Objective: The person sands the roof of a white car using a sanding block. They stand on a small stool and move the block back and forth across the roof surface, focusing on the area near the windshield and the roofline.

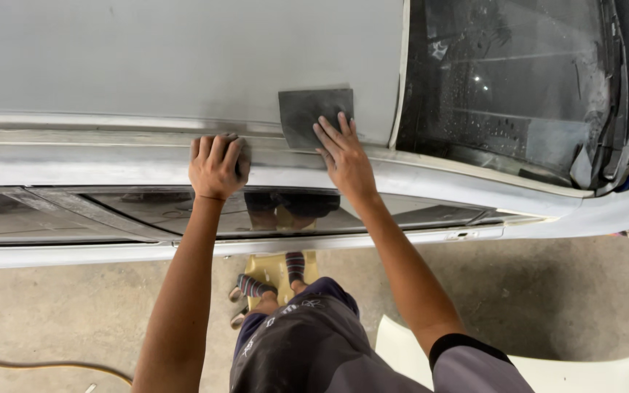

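- The left hand (pixel 216 166) is curled tight around a small dark sanding pad (pixel 244 156); only a bit of the pad peeks out by the fingers.
- It presses on the grey side rail of the car roof (pixel 147 65), just above the side window (pixel 183 211).
- The right hand (pixel 343 156) lies flat with its fingers spread wide. It grips nothing.
- Its fingertips rest on the bottom edge of a dark square sheet of sandpaper (pixel 314 113).
- The sheet lies flat on the roof, near the edge by the windshield (pixel 504 80).
- The two hands are near each other but do not touch.
- Down below, two feet in striped socks stand on a yellow stool (pixel 274 269) on the concrete floor (pixel 67 313).
- A white chair (pixel 569 371) is at the bottom right.
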